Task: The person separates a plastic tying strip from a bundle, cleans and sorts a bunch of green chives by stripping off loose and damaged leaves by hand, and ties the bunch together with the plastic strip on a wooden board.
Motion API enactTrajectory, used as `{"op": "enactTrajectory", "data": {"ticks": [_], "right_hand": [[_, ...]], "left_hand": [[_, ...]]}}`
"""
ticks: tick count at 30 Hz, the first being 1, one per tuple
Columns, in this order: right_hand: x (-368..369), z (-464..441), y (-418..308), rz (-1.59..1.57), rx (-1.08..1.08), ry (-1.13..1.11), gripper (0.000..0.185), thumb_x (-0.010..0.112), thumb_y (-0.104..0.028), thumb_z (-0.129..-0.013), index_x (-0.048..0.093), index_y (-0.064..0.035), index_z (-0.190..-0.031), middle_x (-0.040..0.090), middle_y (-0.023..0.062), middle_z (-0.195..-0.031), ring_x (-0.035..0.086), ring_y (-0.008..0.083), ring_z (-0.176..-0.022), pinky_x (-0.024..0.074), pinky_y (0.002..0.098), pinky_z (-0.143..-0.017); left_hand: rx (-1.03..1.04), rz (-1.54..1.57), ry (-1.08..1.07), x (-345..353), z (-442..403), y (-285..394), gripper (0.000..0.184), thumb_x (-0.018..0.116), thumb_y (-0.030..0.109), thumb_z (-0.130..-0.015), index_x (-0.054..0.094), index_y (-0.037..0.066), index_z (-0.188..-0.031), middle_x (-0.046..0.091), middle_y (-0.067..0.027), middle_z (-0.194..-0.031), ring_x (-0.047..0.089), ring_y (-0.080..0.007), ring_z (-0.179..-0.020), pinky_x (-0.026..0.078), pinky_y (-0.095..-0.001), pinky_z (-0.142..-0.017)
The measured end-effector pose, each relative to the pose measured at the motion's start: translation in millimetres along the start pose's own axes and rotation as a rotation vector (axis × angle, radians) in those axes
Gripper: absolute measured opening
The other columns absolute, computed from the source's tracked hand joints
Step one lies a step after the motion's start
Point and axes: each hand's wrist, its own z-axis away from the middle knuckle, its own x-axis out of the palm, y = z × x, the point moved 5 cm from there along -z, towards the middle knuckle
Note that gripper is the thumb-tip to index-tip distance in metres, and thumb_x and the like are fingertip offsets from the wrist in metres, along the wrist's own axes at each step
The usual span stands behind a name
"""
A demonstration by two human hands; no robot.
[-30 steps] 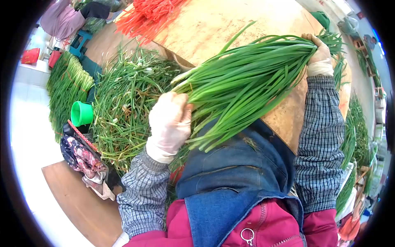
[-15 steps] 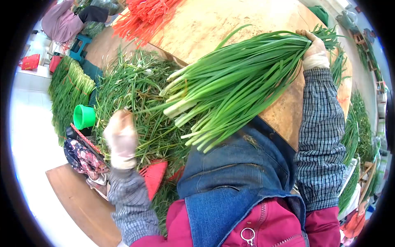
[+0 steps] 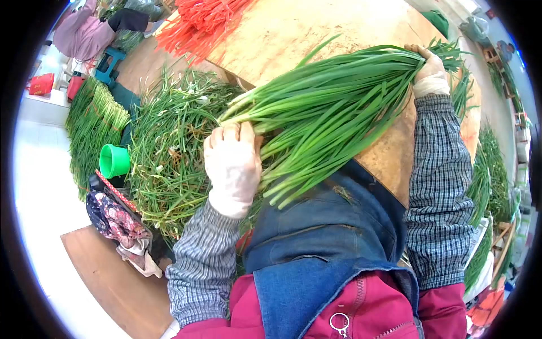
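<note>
A large bunch of long green leafy stalks (image 3: 333, 101) slants over my lap and the edge of a wooden table (image 3: 282, 51). My right hand (image 3: 429, 70), in a pale glove, is wrapped round its leaf end at the upper right. At the pale stem ends, my left hand (image 3: 233, 164), gloved too, has its fingers bent against the lower stalks; the fingertips and whatever they pinch are hidden. Under and left of that hand lies a heap of loose green leaves and trimmings (image 3: 175, 152).
Red strips (image 3: 206, 22) lie on the table's far left. A green bucket (image 3: 114, 160) and tied green bundles (image 3: 96, 124) stand left of the heap. Another person (image 3: 84, 34) is at the upper left. More greens (image 3: 488, 181) lie at the right.
My left hand moved left off the stems, trailing a thin strand over the heap, then came back to the stem ends. My right hand has kept its hold, shifting slightly left.
</note>
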Motion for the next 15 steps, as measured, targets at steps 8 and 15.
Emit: {"op": "enactTrajectory", "data": {"ticks": [8, 15], "right_hand": [[7.4, 12.3, 3.4, 0.005, 0.000, 0.083, 0.021, 0.044, -0.010, -0.086, 0.056, 0.0077, -0.086, 0.061, 0.0169, -0.082, 0.059, 0.0275, -0.072, 0.0494, 0.0343, -0.073], [14.1, 2.2, 20.2, -0.041, 0.094, -0.027, 0.019, 0.043, -0.010, -0.087, 0.053, 0.0056, -0.084, 0.061, 0.0164, -0.082, 0.058, 0.0267, -0.072, 0.0494, 0.0346, -0.074]], "left_hand": [[-0.566, 1.149, -0.170, -2.0, 8.4, -20.6, 0.007, 0.064, -0.005, -0.071, 0.062, -0.004, -0.078, 0.061, -0.0103, -0.077, 0.058, -0.0168, -0.070, 0.045, -0.0249, -0.064], [-0.367, 0.764, -0.095, -53.0, 31.7, -40.2, 0.006, 0.061, 0.000, -0.077, 0.061, -0.003, -0.083, 0.061, -0.0111, -0.071, 0.056, -0.0162, -0.059, 0.044, -0.0257, -0.055]]}}
